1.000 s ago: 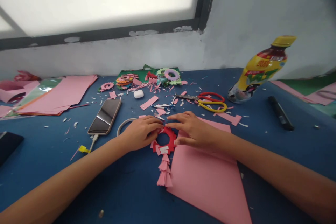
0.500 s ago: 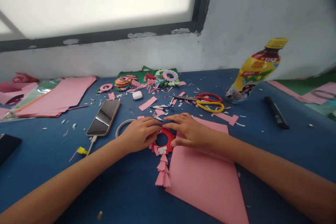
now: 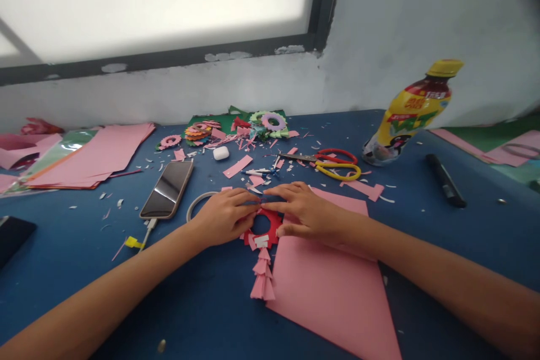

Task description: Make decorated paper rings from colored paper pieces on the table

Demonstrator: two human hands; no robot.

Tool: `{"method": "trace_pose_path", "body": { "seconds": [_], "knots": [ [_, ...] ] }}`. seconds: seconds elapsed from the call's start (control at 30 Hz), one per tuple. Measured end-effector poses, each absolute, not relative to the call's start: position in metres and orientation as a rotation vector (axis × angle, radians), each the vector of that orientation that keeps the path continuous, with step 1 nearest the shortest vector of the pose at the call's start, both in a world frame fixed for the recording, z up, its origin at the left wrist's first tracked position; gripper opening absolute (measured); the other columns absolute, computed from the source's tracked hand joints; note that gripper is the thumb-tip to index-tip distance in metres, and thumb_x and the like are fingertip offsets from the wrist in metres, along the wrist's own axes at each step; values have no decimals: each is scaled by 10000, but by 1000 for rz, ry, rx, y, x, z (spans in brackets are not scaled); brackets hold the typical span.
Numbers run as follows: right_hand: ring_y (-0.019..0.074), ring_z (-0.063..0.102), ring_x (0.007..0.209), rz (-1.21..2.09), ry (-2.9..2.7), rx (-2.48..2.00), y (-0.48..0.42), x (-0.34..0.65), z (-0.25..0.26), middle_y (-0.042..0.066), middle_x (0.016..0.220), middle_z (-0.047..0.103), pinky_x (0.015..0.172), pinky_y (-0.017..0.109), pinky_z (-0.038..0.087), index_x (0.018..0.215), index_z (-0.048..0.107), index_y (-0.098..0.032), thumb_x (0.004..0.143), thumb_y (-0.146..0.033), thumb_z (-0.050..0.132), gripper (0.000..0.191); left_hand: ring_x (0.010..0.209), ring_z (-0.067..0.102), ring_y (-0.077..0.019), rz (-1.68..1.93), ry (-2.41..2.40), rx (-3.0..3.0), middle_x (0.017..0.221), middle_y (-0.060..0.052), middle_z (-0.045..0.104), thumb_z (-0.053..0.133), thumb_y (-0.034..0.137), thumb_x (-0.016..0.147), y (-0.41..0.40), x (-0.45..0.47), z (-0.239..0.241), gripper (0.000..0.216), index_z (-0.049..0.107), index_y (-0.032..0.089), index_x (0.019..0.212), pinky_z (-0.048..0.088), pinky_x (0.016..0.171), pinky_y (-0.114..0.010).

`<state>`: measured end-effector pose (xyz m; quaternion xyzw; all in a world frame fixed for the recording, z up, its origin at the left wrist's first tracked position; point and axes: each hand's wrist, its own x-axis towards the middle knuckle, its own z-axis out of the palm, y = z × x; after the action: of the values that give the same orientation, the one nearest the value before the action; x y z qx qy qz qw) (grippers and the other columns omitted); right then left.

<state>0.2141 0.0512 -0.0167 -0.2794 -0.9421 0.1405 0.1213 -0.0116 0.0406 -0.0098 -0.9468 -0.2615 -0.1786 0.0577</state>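
Note:
A red paper ring (image 3: 274,239) with a notched edge lies on the blue table, a strip of white tape at its bottom. From it hangs a pink folded-paper tassel (image 3: 263,284) in stacked tiers. My left hand (image 3: 225,214) is closed at the ring's upper left, its fingertips covering that edge. Opposite, my right hand (image 3: 306,208) touches the top and right edge with fingers stretched and thumb apart. Under my right hand and wrist lies a folded pink sheet (image 3: 329,298). What sits beneath the fingertips at the ring's top is hidden.
Scissors (image 3: 333,164), paper scraps (image 3: 237,166) and a white case (image 3: 220,153) lie beyond my hands. A phone (image 3: 167,190) with a cable is at left, near pink sheets (image 3: 109,152). At right are a bottle (image 3: 409,115) and black pen (image 3: 445,180). Paper rings (image 3: 273,121) are at the back.
My right index fingertip has shifted slightly down onto the ring's top edge. Otherwise the hands and ring stay almost in place.

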Motion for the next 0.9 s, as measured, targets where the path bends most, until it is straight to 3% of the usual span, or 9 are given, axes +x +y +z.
{"method": "trace_pose_path", "body": {
  "seconds": [0.17, 0.33, 0.73, 0.9],
  "knots": [
    [265, 380, 1219, 505, -2698, -832, 52, 215, -19, 98, 1335, 448, 951, 487, 255, 1208, 544, -287, 828, -671, 188, 647, 805, 599, -175, -520, -773, -2819, 919, -39, 678, 474, 220, 846, 39, -11, -9, 199, 665, 179, 885, 489, 705, -316],
    [268, 378, 1215, 490, -2694, -828, 50, 213, -18, 92, 1328, 456, 945, 487, 256, 1217, 533, -295, 824, -673, 223, 628, 723, 582, -153, -596, -867, -2786, 858, -26, 669, 509, 221, 834, 37, -9, -11, 170, 677, 199, 817, 472, 663, -293],
    [274, 371, 1213, 838, -2543, -966, 45, 206, -11, 67, 1296, 484, 992, 537, 187, 1083, 637, -293, 831, -664, 89, 708, 725, 556, -155, -642, -1117, -2800, 826, -31, 646, 549, 207, 810, 36, -2, -14, 136, 684, 205, 788, 459, 639, -276],
    [265, 417, 1179, 894, -2495, -948, 45, 205, -11, 74, 1269, 505, 988, 487, 259, 1059, 655, -272, 809, -689, 71, 760, 700, 544, -153, -601, -1030, -2739, 812, -35, 637, 509, 210, 831, 33, -1, -13, 170, 671, 194, 782, 445, 623, -278]
  ]
}}
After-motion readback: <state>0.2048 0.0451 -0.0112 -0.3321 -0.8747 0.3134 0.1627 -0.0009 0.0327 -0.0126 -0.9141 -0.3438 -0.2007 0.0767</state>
